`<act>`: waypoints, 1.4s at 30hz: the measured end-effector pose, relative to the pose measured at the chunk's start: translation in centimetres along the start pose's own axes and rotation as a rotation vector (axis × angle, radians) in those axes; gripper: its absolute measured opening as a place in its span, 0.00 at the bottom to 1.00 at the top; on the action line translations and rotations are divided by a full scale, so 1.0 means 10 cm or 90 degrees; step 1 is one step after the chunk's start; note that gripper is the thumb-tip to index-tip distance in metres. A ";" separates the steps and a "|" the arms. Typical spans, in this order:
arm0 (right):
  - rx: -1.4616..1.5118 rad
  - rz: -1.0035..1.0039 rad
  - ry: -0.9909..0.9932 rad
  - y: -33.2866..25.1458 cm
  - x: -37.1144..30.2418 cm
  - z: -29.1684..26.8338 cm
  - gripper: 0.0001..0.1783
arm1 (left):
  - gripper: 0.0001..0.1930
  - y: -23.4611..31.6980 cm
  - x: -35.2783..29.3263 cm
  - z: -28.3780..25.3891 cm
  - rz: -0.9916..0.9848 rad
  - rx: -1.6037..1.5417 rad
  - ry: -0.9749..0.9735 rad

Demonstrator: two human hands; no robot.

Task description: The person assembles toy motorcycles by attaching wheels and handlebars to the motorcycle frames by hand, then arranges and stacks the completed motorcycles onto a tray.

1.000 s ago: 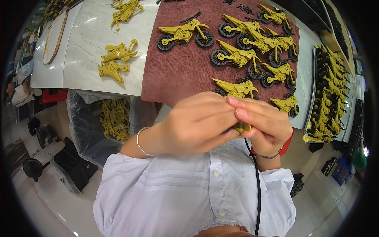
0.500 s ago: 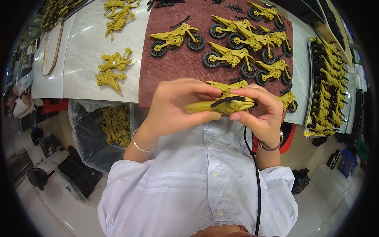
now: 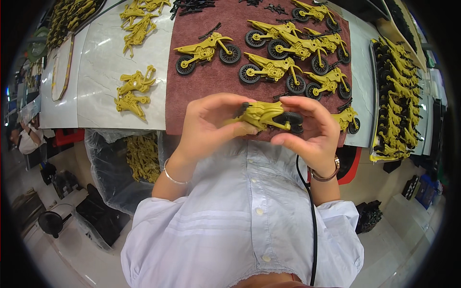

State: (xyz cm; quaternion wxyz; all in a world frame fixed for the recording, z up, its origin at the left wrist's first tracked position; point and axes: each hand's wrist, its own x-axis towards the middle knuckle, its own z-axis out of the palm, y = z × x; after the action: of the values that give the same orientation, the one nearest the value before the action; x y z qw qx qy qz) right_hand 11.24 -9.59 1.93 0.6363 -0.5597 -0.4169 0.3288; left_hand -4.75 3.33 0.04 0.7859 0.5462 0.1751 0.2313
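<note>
Plainly, the toy motorcycle [image 3: 263, 114] was mustard yellow and glossy along its moulded body, with a black wheel [image 3: 291, 119] at the end toward the right hand [image 3: 314, 126] and a small dark part near the other end. It lay sideways, raised between the person's two hands in front of the shirt [image 3: 206, 221]. The left hand [image 3: 204, 126] was clamped on its left end, thumb along the near side, and covered that end. The right hand curved around the wheel end, thumb and forefinger spread apart; whether its fingertips pressed on the toy could not be told.

Beyond, a burgundy cloth [image 3: 204, 89] bore more yellow motorcycles [image 3: 273, 68] with black wheels, and loose black pieces [image 3: 194, 6] lay at its far edge. The hands and the held toy blocked the view of the cloth's near part, and the right hand stood close before one motorcycle [image 3: 345, 118]. On the pale tabletop [image 3: 101, 72] to the left lay yellow bodies [image 3: 134, 86]. Below it, a clear plastic liner [image 3: 108, 177] held a heap of yellow parts [image 3: 143, 156]. A black cord [image 3: 313, 230] hung down the shirt, beneath the right hand.
</note>
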 end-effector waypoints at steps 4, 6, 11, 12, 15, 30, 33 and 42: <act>0.010 0.009 -0.013 0.04 -0.02 -0.05 0.23 | 0.21 0.04 0.02 0.05 0.049 0.032 -0.032; -0.015 -0.039 -0.065 0.03 -0.01 -0.06 0.23 | 0.21 0.07 0.00 0.10 0.053 0.091 -0.051; 0.046 -0.012 -0.034 0.01 -0.03 -0.02 0.22 | 0.21 0.08 0.00 0.07 0.117 0.134 -0.080; 0.030 -0.020 -0.031 0.01 -0.03 -0.02 0.22 | 0.21 0.09 -0.01 0.07 0.133 0.163 -0.078; -0.065 -0.039 -0.048 -0.01 -0.03 -0.03 0.20 | 0.22 0.09 -0.01 0.08 0.165 0.185 -0.062; -0.088 -0.090 -0.064 -0.07 -0.01 -0.08 0.20 | 0.23 0.04 -0.01 0.12 0.185 0.246 -0.016; -0.069 -0.084 -0.071 -0.04 -0.01 -0.10 0.22 | 0.23 0.05 0.01 0.11 0.205 0.251 -0.037; 0.010 0.015 0.086 0.00 -0.04 -0.36 0.29 | 0.24 -0.10 -0.05 -0.07 -0.023 -0.116 0.034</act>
State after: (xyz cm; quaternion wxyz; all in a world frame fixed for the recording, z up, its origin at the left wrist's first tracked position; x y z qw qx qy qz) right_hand 14.32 -11.49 1.77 0.6635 -0.5803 -0.3637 0.3012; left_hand -5.42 3.31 -1.14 0.8315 0.4624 0.1844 0.2465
